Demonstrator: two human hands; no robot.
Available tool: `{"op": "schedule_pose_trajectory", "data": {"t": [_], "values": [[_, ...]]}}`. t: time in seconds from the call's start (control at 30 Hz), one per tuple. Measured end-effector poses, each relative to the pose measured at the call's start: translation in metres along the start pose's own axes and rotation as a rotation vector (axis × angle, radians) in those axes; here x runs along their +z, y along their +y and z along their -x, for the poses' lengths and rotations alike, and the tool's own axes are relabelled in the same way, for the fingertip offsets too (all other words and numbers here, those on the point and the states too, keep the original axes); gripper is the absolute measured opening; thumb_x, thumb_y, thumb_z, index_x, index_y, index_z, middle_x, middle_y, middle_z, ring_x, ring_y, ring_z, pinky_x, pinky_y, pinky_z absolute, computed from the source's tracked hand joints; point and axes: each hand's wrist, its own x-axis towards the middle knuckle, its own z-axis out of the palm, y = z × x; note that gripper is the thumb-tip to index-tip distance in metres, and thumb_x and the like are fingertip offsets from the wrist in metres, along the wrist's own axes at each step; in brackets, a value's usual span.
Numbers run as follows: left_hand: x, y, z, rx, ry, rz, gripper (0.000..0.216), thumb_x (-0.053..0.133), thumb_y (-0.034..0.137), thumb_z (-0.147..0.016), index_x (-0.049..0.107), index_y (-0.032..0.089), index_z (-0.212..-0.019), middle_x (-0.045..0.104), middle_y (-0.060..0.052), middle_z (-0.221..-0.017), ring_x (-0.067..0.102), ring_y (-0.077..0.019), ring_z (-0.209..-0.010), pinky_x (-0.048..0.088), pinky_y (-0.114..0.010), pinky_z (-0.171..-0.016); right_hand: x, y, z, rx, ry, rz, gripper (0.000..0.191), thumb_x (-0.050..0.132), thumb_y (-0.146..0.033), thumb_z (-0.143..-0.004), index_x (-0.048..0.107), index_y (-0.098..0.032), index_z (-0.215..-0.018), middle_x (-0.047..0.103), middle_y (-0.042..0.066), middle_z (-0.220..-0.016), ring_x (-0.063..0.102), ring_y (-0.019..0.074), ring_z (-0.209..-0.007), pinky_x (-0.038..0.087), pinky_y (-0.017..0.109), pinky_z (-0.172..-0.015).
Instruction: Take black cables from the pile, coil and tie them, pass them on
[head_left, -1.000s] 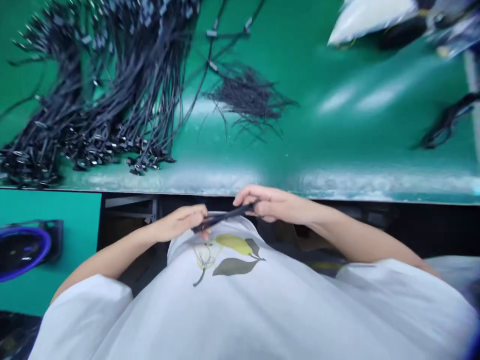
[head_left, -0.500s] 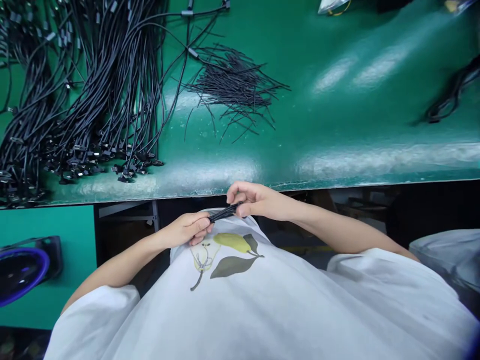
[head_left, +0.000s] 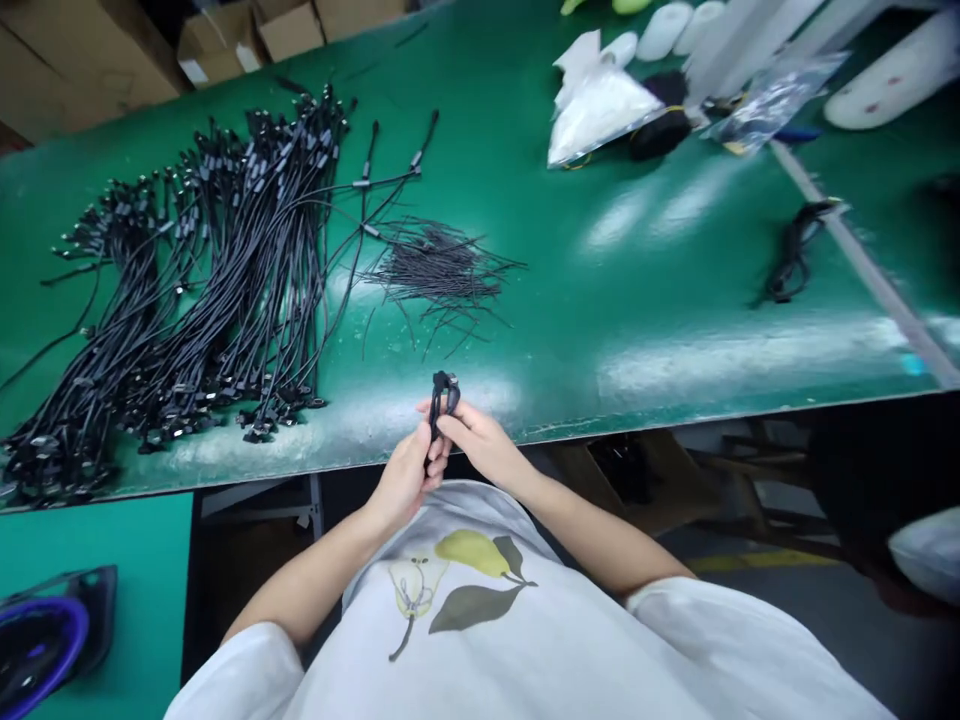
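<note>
Near the table's front edge, both my hands are closed around a coiled black cable (head_left: 444, 390). Its folded loop and a connector stick up past my fingers. My left hand (head_left: 409, 470) grips the lower part of the coil, and my right hand (head_left: 480, 440) pinches it from the other side with the thumb across it. Beyond my hands lies a loose pile of thin black ties (head_left: 439, 262). To its left, a big heap of black cables (head_left: 247, 270) with connectors at both ends spreads over the green table (head_left: 555, 350).
Cardboard boxes (head_left: 225, 40) stand at the back left. A white plastic bag (head_left: 596, 105) and a black roll (head_left: 664, 115) lie at the back right. Another coiled cable (head_left: 791, 255) rests by a metal strip (head_left: 862, 260). At lower left is a purple-rimmed round object (head_left: 45, 650).
My hands have moved up and forward to the table edge, turning the coiled cable upright. My right hand has closed on it beside the left. The view now takes in more of the table's far side.
</note>
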Motion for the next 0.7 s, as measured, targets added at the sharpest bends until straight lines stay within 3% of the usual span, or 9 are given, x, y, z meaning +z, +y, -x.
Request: {"op": "schedule_pose_trajectory", "data": {"t": [0.1,0.17,0.2,0.27,0.33,0.4,0.5,0.6,0.7], "values": [[0.002,-0.001,-0.005,0.012,-0.072,-0.086,0.056,0.057,0.068,-0.081,0.06,0.012,-0.087,0.061,-0.008,-0.088,0.06,-0.0141,-0.076,0.05,-0.024,-0.065,-0.014,0.0,-0.008,0.008,0.077,-0.156,0.041,0.055,-0.056,-0.087,0.055,-0.018,-0.103,0.06,0.001,-0.075,0.053,0.0108,-0.059,0.048,0.027,-0.063],[-0.005,0.003,-0.004,0.041,-0.084,-0.21,0.056,0.062,0.063,-0.08,0.064,0.014,-0.107,0.063,-0.014,-0.114,0.062,-0.0228,-0.102,0.05,-0.034,-0.089,-0.046,-0.004,-0.013,-0.063,0.225,-0.107,0.041,0.049,-0.059,-0.09,0.051,-0.02,-0.1,0.058,0.0,-0.074,0.053,0.011,-0.06,0.05,0.028,-0.065],[-0.011,0.005,-0.002,0.062,-0.065,-0.294,0.053,0.065,0.059,-0.08,0.065,0.015,-0.11,0.063,-0.013,-0.12,0.061,-0.0247,-0.107,0.049,-0.036,-0.093,-0.068,-0.007,-0.013,-0.09,0.345,0.033,0.04,0.04,-0.059,-0.093,0.049,-0.02,-0.1,0.056,-0.001,-0.072,0.053,0.0113,-0.06,0.05,0.028,-0.065],[-0.026,0.005,-0.001,0.086,-0.02,-0.474,0.049,0.067,0.056,-0.08,0.068,0.016,-0.108,0.066,-0.013,-0.116,0.061,-0.0255,-0.107,0.048,-0.036,-0.095,-0.123,-0.02,-0.009,-0.071,0.618,0.463,0.039,0.025,-0.054,-0.099,0.047,-0.021,-0.102,0.054,-0.002,-0.068,0.052,0.0124,-0.057,0.049,0.028,-0.063],[-0.04,0.002,-0.002,0.123,0.073,-0.54,0.048,0.065,0.058,-0.079,0.07,0.016,-0.102,0.069,-0.012,-0.111,0.062,-0.0253,-0.102,0.051,-0.034,-0.089,-0.182,-0.04,0.001,0.003,0.853,0.849,0.033,0.026,-0.044,-0.101,0.049,-0.021,-0.105,0.058,0.001,-0.073,0.056,0.0151,-0.063,0.048,0.03,-0.067],[-0.047,-0.003,-0.003,0.145,0.142,-0.542,0.048,0.066,0.058,-0.077,0.071,0.016,-0.099,0.07,-0.01,-0.107,0.064,-0.0242,-0.096,0.053,-0.031,-0.083,-0.237,-0.062,0.015,0.049,1.017,1.034,0.024,0.038,-0.035,-0.098,0.051,-0.019,-0.111,0.063,0.009,-0.091,0.059,0.0208,-0.084,0.046,0.034,-0.081],[-0.045,-0.007,-0.001,0.17,0.181,-0.511,0.046,0.068,0.058,-0.075,0.071,0.017,-0.096,0.07,-0.009,-0.104,0.064,-0.0219,-0.091,0.054,-0.028,-0.079,-0.3,-0.088,0.028,0.088,1.214,1.16,0.033,0.044,-0.022,-0.093,0.049,-0.011,-0.124,0.054,0.021,-0.122,0.049,0.0286,-0.113,0.037,0.041,-0.097],[-0.04,-0.007,0.001,0.167,0.172,-0.479,0.045,0.069,0.057,-0.075,0.071,0.017,-0.095,0.071,-0.008,-0.103,0.064,-0.0204,-0.09,0.054,-0.027,-0.079,-0.331,-0.096,0.027,0.137,1.31,1.245,0.039,0.047,-0.019,-0.091,0.048,-0.003,-0.126,0.048,0.026,-0.127,0.043,0.031,-0.118,0.033,0.043,-0.1],[-0.042,-0.005,0.004,0.159,0.182,-0.463,0.046,0.069,0.058,-0.075,0.072,0.017,-0.095,0.071,-0.008,-0.097,0.064,-0.0199,-0.087,0.053,-0.026,-0.077,-0.331,-0.089,0.018,0.143,1.351,1.312,0.038,0.051,-0.021,-0.09,0.052,-0.004,-0.123,0.045,0.025,-0.132,0.038,0.0329,-0.121,0.029,0.045,-0.102]]}}
